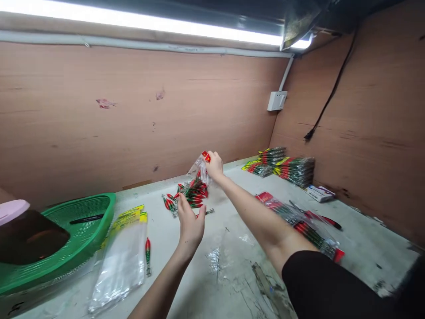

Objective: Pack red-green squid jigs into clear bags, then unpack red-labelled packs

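Observation:
A clear plastic bag (200,169) with a red top edge hangs from the closed fingers of my right hand (215,165), near the back wall. Just below its mouth lies a loose pile of red and green fishing lures (195,191) with metal hooks at their ends. My left hand (191,220) is at the near side of the pile, fingers stretched out and thumb apart. Whether its fingertips touch the lures I cannot tell. One single lure (148,256) lies to the left, beside a stack of clear packets (121,261) with yellow headers.
A green basket (111,208) holding a dark container with a pink lid (13,210) stands at left. Packed lures (295,170) are stacked at back right. Nearer are red-headed lure packs (308,230), scissors (328,221) and a small box (319,193).

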The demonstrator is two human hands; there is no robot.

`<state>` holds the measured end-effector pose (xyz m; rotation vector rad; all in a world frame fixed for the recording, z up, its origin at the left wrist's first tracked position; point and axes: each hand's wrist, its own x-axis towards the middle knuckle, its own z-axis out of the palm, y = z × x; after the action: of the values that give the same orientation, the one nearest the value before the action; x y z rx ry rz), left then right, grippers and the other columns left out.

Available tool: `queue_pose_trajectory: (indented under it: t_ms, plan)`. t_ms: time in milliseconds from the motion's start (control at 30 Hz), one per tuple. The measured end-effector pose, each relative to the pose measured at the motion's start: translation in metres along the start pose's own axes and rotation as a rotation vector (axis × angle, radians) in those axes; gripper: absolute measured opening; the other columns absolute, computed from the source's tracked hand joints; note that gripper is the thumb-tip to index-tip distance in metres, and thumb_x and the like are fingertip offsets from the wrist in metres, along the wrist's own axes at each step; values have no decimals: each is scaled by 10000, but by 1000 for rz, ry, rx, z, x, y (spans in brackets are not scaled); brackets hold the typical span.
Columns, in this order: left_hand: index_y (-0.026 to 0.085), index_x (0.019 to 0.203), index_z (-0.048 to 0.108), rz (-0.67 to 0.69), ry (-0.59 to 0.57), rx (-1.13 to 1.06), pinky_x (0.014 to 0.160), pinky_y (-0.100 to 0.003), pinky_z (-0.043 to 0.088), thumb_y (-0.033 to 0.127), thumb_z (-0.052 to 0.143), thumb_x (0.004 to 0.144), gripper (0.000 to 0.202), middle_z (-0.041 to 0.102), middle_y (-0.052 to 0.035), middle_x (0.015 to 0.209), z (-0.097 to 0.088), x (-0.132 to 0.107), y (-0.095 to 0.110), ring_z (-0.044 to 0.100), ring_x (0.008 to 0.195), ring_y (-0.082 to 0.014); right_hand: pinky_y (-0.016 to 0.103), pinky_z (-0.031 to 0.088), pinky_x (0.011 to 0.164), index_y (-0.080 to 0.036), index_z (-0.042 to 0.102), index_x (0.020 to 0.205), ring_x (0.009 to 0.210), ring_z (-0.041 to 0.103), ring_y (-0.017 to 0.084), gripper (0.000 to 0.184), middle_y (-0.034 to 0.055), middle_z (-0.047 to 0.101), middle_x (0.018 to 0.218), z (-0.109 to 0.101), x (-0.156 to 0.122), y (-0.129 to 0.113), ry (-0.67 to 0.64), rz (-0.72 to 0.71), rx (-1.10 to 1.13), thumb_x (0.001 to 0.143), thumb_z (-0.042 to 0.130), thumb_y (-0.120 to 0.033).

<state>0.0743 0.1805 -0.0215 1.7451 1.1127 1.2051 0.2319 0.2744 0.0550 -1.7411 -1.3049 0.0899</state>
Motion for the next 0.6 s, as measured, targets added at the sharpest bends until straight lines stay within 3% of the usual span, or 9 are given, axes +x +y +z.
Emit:
queue_pose_trajectory:
  t_ms: [33,100,167,267,367,500,600]
  plan:
    - [120,1390,296,10,-25,28,1081,-564,271,309,539,836,634,311,-238,1436,4,-11,-1,325,1355,-329,362,481,809,-148,591,1017,908,573,173,234,59,577,1066,-12,5,3,25,6,-10,914,555,-355]
    - [139,1287,440,74,-140,81,1059,-564,310,288,513,843,474,424,-201,1341,18,-34,1,391,1303,-322,321,451,799,-143,588,919,855,541,160,218,65,534,1022,-39,15,8,81,11,-22,905,550,-357]
    - [186,1060,600,186,-325,88,986,-501,418,238,510,833,250,583,-124,1134,35,-57,9,537,1139,-280,282,426,797,-149,572,847,833,512,151,201,74,490,1011,-72,20,14,148,-10,-28,890,549,-344]
    - [211,905,638,455,-518,129,820,-360,518,156,530,812,153,652,-69,959,61,-84,22,610,927,-210,245,409,788,-164,548,811,839,497,139,108,63,480,1005,-129,7,22,250,-82,-25,860,537,-260]
    - [195,938,616,749,-515,278,664,-301,514,119,574,789,173,656,-63,892,87,-96,27,590,803,-195,234,399,694,-185,529,787,719,475,119,58,8,517,852,-188,-38,32,312,-164,-12,820,481,-182]
    - [190,787,609,873,-419,357,633,-340,464,75,568,797,122,631,-66,772,113,-90,24,552,721,-214,223,363,581,-200,484,707,583,430,101,84,-40,483,657,-249,-124,54,307,-237,-63,775,531,-206]
    - [193,702,593,957,-363,364,689,-343,445,55,522,836,205,624,-53,742,118,-82,24,548,703,-190,206,350,493,-213,498,780,484,414,83,108,-68,449,603,-278,-179,69,234,-209,-195,769,604,-234]
